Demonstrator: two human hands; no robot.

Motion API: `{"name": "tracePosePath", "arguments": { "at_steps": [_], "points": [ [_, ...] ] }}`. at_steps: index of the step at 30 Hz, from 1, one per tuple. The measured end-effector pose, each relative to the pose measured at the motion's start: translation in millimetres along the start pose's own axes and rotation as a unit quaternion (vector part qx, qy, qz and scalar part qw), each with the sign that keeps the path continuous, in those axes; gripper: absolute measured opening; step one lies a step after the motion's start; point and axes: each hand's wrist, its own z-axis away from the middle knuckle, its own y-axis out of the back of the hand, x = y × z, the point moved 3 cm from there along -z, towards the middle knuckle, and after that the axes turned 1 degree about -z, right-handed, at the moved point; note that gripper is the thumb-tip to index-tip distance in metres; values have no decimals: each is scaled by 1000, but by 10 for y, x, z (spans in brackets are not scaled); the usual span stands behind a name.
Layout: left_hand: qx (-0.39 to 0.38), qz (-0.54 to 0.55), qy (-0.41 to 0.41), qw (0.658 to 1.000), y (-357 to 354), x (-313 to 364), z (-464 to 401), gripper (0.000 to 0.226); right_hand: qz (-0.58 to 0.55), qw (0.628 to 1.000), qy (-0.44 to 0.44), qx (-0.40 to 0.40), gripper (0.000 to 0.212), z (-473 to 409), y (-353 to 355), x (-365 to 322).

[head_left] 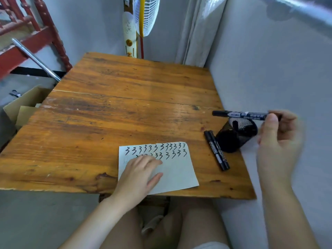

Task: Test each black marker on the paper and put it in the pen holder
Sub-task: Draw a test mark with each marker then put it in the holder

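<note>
The marker (240, 115) we hold lies level in the air, just above the mouth of the pen holder (235, 135), with its capped end pointing left and its back end pinched in the fingers of our right hand (280, 139). We judge it light and stiff, a smooth plastic barrel that could slip or swing if gripped only at the very tip. A hold nearer the middle of the barrel would give us more control when we tip it upright to drop it in.

The pen holder is a dark mesh cup standing near the right edge of the table (125, 90). It looks light too, so a knock from the marker might tip it or push it off the edge.

A second marker (216, 150) lies flat on the table, just beside the holder on its left, apparently touching it or nearly so, with its cap on. We would take it by the middle of the barrel.

The paper (177, 169) lies near the front edge of the table, bearing two rows of black test marks. Our left hand (138, 175) rests flat on it with fingers spread, holding nothing, pinning the thin sheet so it cannot slide.
</note>
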Motion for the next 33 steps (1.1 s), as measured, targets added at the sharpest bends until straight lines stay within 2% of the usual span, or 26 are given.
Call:
{"name": "tracePosePath", "arguments": {
  "at_steps": [2, 4, 7, 12, 15, 17, 19, 22, 25, 27, 29, 31, 33],
  "points": [
    [-28, -24, -20, 999, -115, -43, 77, 38, 97, 994, 42, 38, 9, -171, 133, 14],
    [-43, -38, -25, 998, -173, -75, 119, 45, 203, 978, 38, 5, 11, -263, 133, 149],
    [-47, -40, -23, 998, -176, -81, 106, 52, 306, 950, 15, -55, 22, -292, 28, 410],
    [-42, -33, -23, 998, -171, -81, 102, 32, 375, 921, -2, -105, 31, -356, -32, 644],
    [-35, -38, -25, 998, -178, -80, 101, 31, 378, 919, 1, -111, 35, -306, -14, 548],
    [-33, -38, -25, 998, -174, -72, 103, 31, 346, 932, 14, -106, 27, -151, -3, 472],
    [-27, -45, -27, 998, -175, -60, 97, 31, 342, 929, 6, -143, 19, 64, -26, 544],
    [-20, -53, -34, 998, -193, -2, 59, 31, 413, 877, -63, -237, 25, 346, -95, 898],
    [-17, -59, -40, 997, -229, 66, 23, 31, 472, 835, -99, -263, 32, 463, -137, 1099],
    [-17, -64, -38, 997, -234, 86, 19, 32, 490, 821, -116, -268, 30, 460, -165, 1113],
    [-24, -65, -40, 997, -231, 90, 21, 33, 463, 840, -119, -258, 28, 425, -178, 1025],
    [-30, -53, -40, 997, -194, 98, 14, 36, 395, 882, -101, -236, 24, 376, -187, 845],
    [-2, -17, -23, 1000, -79, 113, -11, 44, 323, 907, -90, -254, 17, 373, -241, 590]
  ]
}}
